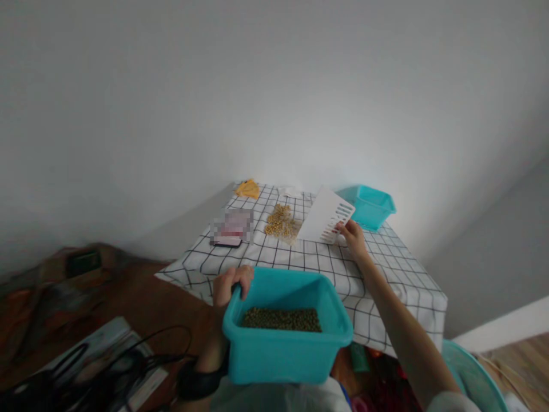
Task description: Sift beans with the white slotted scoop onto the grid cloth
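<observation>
My left hand (233, 283) is closed over the left rim of a teal plastic bin (283, 357), held in front of the table edge. Small greenish beans (281, 319) cover the bin's floor. Pinched in my right hand (352, 236) is a white flat board (322, 214) with rows of slots, tilted above the tablecloth. Just left of the board, a loose heap of yellow beans (278, 220) lies on the cloth, with paler small grains (288, 231) beside it. The board's lower left corner is close to those grains; whether it touches them I cannot tell.
A second teal bin (373, 207) stands behind my right hand on the checked tablecloth (403, 274). A yellow cloth-like item (247, 189) lies at the back left, and a dark-edged phone-like object (227, 241), partly blurred out, nearer. Cables (141, 360) and boxes clutter the floor at left.
</observation>
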### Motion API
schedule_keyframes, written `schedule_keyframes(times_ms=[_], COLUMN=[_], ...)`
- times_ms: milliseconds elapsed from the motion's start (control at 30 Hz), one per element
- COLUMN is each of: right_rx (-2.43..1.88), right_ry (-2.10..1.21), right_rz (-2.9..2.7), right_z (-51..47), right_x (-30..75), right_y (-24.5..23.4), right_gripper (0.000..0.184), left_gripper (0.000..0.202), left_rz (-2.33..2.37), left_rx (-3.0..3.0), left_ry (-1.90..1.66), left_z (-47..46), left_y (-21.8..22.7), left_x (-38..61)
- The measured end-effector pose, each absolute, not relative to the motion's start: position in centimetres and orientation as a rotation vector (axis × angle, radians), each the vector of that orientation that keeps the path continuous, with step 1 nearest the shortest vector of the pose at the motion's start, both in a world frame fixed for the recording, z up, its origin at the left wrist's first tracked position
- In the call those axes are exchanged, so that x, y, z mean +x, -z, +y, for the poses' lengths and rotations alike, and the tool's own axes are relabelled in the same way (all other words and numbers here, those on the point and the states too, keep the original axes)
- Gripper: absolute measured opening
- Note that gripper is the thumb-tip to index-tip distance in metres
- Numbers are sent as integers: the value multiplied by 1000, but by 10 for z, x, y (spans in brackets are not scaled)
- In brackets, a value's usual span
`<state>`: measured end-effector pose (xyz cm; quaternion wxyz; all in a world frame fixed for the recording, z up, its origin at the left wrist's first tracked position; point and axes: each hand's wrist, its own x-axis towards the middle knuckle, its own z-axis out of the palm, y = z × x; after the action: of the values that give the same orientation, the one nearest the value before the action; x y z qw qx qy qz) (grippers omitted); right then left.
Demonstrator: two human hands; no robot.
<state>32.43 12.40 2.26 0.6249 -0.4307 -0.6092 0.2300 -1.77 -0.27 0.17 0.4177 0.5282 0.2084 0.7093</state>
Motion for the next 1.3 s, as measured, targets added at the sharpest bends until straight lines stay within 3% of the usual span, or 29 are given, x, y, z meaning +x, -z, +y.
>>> schedule_keyframes(times_ms=[667,1300], right_rx=[-1118,-962], right_ry=[-435,-775], right_rz=[-1280,-1284], right_z=[136,116], right_x=[325,313], right_y=[-21,-31], right_gripper=[37,37], left_gripper=[67,68], left_rz=[476,533], left_rx=[1359,1410], left_ry=[-1722,-1721], left_z=[3,-6], left_y=[-4,-3], left_x=[-17,10])
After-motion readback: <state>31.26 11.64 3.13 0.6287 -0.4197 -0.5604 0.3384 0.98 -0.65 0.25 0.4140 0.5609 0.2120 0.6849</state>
